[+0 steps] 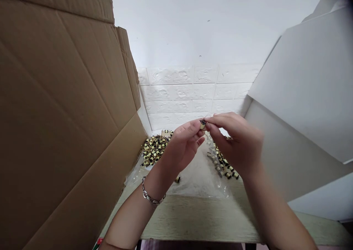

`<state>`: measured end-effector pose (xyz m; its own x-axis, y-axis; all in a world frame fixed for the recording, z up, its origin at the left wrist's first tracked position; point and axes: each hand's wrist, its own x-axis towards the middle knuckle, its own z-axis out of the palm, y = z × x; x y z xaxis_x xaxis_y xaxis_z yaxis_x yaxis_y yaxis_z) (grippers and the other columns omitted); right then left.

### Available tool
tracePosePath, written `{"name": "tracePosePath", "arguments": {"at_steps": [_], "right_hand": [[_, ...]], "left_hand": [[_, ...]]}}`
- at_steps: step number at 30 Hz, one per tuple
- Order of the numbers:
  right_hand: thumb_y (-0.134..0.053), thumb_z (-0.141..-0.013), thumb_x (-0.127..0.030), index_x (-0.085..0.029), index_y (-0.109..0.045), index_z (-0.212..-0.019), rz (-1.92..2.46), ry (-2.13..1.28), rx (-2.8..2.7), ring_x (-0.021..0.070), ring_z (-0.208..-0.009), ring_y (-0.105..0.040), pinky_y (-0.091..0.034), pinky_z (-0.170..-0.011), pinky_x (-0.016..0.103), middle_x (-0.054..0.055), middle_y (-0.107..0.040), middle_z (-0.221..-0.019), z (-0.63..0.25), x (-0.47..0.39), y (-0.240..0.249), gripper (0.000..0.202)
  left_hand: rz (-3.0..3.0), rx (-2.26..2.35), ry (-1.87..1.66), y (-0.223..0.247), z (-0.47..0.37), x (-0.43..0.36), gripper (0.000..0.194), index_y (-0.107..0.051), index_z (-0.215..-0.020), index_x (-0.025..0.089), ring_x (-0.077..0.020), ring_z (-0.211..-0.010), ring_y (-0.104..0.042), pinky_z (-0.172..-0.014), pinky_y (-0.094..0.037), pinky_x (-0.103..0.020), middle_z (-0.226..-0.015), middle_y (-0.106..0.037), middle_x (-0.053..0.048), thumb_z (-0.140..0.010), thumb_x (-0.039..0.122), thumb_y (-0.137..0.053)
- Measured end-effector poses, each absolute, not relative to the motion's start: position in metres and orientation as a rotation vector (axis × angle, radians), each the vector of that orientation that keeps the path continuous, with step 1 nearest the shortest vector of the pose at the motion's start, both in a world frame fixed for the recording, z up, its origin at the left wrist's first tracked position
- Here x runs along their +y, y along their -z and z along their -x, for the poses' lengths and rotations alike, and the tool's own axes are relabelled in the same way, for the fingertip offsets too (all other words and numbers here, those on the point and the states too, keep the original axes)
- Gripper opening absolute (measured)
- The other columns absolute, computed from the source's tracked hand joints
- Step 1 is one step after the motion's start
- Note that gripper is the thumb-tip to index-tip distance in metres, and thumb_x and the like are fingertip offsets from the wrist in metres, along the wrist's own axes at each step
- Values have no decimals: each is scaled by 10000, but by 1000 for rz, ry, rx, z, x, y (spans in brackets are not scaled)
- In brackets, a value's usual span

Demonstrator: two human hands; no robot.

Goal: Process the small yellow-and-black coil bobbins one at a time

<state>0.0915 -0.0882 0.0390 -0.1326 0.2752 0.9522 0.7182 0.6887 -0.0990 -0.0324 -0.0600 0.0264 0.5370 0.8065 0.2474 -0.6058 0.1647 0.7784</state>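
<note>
Both forearms reached forward over the table [198,218], wrists bent inward, hands raised and meeting above the plastic sheet [193,178]. Left hand [183,147] palm turned toward the right, a chain bracelet [150,196] on its wrist; thumb and forefinger closed on a small yellow-and-black coil [203,125], other fingers loosely curled beneath. Right hand [239,143] came in from the right, back of hand up and slightly blurred; thumb and forefinger pinched together at the coil's right side, body or lead unclear. Coil sat between the two sets of fingertips, held clear of the table. Black part faced up, yellow below; long axis couldn't be told, mostly covered. Similar coils lay in a left pile [154,150] and a right pile [224,165].
</note>
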Motion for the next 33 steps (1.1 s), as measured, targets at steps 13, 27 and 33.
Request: {"name": "tracePosePath", "arguments": {"at_steps": [13,27,33], "right_hand": [[-487,-719,-86,-185,-520,-677,993,680,-1717,96,-627,-525,-406,-577,197,-16,-570,-650,-88,-77,-35,113],[-541,-739,-171,-193,-577,-743,865,576,-1675,115,-646,-573,-439,-568,217,2,-628,-678,-86,-76,-34,42],[-487,-781,-133,-204,-571,-754,874,593,-1686,110,-681,-576,-441,-597,213,-4,-627,-707,-89,-74,-32,113]], "left_hand": [[-1114,292,-1119,-17,20,-53,195,-581,-787,160,-119,-833,-478,-723,-328,-232,-806,-562,-15,-812,305,-452],[-1055,235,-1081,-19,26,-45,152,-575,-892,191,-99,-865,-504,-789,-324,-220,-869,-564,-4,-793,274,-495],[-1028,300,-1024,-17,27,-45,179,-574,-897,204,-96,-828,-478,-742,-329,-238,-848,-542,7,-781,323,-508]]}}
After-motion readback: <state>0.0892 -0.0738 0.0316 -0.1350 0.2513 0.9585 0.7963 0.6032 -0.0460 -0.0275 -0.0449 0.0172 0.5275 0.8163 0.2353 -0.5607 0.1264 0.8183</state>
